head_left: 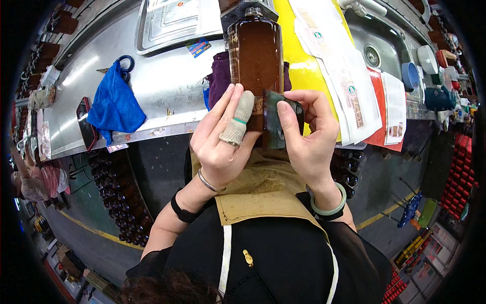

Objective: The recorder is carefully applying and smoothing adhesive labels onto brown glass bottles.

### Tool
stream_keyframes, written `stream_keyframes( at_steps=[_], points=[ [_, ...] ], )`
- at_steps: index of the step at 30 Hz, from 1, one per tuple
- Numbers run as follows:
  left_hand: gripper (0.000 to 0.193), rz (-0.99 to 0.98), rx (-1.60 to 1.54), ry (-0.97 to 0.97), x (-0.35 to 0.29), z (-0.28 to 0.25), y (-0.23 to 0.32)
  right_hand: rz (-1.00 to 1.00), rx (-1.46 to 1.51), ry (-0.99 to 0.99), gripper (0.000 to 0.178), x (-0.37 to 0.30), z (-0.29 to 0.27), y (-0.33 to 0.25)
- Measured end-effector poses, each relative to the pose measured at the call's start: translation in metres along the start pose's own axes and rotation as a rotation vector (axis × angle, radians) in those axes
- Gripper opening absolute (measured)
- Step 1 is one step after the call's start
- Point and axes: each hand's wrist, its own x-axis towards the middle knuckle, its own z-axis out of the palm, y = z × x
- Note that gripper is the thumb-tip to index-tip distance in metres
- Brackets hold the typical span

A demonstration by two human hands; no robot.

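A large brown glass bottle (255,55) lies with its neck pointing away from me, over a dark purple cloth (219,73). My left hand (223,131) rests along the bottle's left side near its base, fingers stretched out straight. One finger wears a knitted finger cot (240,119) with a green band. My right hand (313,129) pinches a dark, flat, scraper-like piece (274,119) between thumb and fingers. Its edge stands against the bottle's lower right part, beside a patterned band on the glass. Part of that band is hidden by my hands.
Left on the metal bench are a blue cloth (115,104), scissors (125,64), a phone (86,123) and a metal tray (169,30). Right are a yellow sheet (304,76), stacked white label sheets (349,81) and a sink (385,43). Brown bottles (119,202) stand below the bench.
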Motion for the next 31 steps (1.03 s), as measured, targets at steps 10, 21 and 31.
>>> stream_keyframes(
  at_steps=[10,21,31],
  points=[
    [0.073,-0.048,-0.072,0.092,-0.010,0.007,-0.008,-0.171,-0.169,-0.002,0.018,0.025,-0.007,-0.028],
    [0.081,-0.157,-0.142,0.129,-0.008,0.013,-0.020,-0.904,-0.544,-0.375,0.026,0.025,-0.027,-0.016],
    [0.102,-0.234,-0.311,0.175,-0.007,0.028,-0.020,-0.918,-0.635,-0.409,0.027,0.054,-0.014,-0.025]
  ],
)
